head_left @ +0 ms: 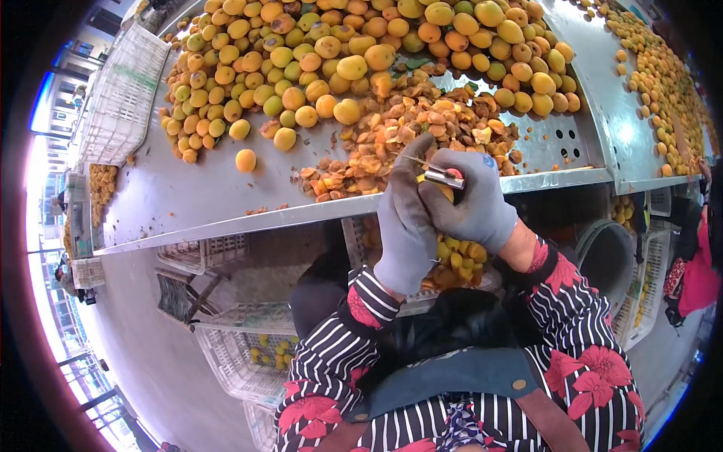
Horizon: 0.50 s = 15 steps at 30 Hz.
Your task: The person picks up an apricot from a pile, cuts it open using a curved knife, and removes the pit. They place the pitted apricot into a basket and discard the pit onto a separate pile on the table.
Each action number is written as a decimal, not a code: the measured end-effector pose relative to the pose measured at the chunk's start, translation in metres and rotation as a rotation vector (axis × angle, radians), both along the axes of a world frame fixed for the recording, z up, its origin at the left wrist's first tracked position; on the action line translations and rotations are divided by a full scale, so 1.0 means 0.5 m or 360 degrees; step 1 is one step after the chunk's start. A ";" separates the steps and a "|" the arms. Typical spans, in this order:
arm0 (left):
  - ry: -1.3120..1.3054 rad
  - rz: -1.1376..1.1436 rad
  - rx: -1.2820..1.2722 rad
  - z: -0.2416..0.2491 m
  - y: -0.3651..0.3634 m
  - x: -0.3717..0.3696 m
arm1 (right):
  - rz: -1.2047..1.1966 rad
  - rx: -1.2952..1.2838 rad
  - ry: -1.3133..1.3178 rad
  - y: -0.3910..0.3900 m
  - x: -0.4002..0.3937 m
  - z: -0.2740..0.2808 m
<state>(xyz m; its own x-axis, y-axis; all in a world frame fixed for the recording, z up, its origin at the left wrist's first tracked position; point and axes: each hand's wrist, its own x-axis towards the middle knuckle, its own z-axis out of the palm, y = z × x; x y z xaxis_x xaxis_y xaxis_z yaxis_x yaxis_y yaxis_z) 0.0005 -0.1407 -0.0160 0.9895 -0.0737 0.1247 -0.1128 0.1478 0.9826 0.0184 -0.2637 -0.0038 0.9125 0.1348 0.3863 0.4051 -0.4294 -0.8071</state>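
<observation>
My right hand [473,194], in a grey glove with darkened fingers, is closed around a small metal tool [444,178] whose thin shaft points left. My left hand [403,222], gloved alike, is closed right against it, thumb and fingers raised near the tool. What the left fingers hold is hidden between the two hands. Both hands are above the front edge of a metal table [248,223]. Just beyond them lies a heap of split apricot halves [399,124], orange and brown. Behind it spreads a big pile of whole apricots [301,68].
White plastic crates [113,98] are stacked at the left. Below the table are a crate with fruit [248,358], a folding stool [184,297], yellow-green apricots [459,260] by my lap and a grey bucket [605,252]. Another table with apricots [666,90] and a person in pink [699,271] are at right.
</observation>
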 end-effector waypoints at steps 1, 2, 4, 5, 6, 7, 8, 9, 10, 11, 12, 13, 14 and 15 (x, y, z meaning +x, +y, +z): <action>0.0001 -0.0001 -0.0011 0.007 0.001 -0.002 | -0.0032 0.0052 -0.0075 0.001 -0.001 0.004; -0.0082 0.0009 0.0084 0.016 0.003 -0.002 | -0.0016 0.0079 -0.0088 -0.001 -0.003 0.002; -0.0333 -0.0001 0.0278 0.024 0.011 -0.002 | 0.0043 0.0097 -0.0119 -0.010 -0.008 0.012; -0.0339 -0.0015 0.0258 0.025 0.015 -0.006 | 0.0106 0.0129 -0.0137 -0.016 -0.012 0.016; -0.0282 -0.0072 0.0268 0.024 0.018 -0.012 | 0.0203 0.0055 -0.0005 -0.024 -0.011 0.017; -0.0222 -0.0127 0.0281 0.021 0.020 -0.016 | 0.0191 0.0040 -0.0007 -0.026 -0.015 0.017; -0.0213 -0.0154 0.0232 0.018 0.021 -0.015 | 0.0175 0.0040 -0.0049 -0.022 -0.020 0.016; -0.0215 -0.0156 0.0225 0.020 0.024 -0.018 | 0.0164 0.0045 -0.0091 -0.019 -0.023 0.015; -0.0224 -0.0169 0.0270 0.026 0.028 -0.023 | 0.0222 0.0064 0.0070 -0.020 -0.025 0.013; -0.0231 -0.0181 0.0312 0.031 0.030 -0.028 | 0.0222 0.0058 0.0073 -0.015 -0.028 0.014; -0.0232 -0.0182 0.0299 0.026 0.026 -0.027 | 0.0172 0.0077 -0.0004 -0.008 -0.029 0.017; -0.0222 -0.0072 0.0141 0.016 0.018 -0.023 | 0.0121 0.0095 -0.0081 -0.002 -0.030 0.020; -0.0206 0.0036 -0.0013 0.012 0.014 -0.023 | 0.0080 0.0030 -0.0118 0.002 -0.028 0.021; -0.0205 0.0032 -0.0021 0.013 0.015 -0.027 | 0.0075 0.0021 -0.0117 -0.001 -0.029 0.022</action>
<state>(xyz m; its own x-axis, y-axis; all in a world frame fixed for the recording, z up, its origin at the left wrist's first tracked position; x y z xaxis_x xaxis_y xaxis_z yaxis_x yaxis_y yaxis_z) -0.0128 -0.1333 -0.0093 0.9665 -0.0515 0.2515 -0.2409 0.1573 0.9577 0.0041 -0.2640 0.0072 0.8744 0.1716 0.4539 0.4830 -0.3978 -0.7801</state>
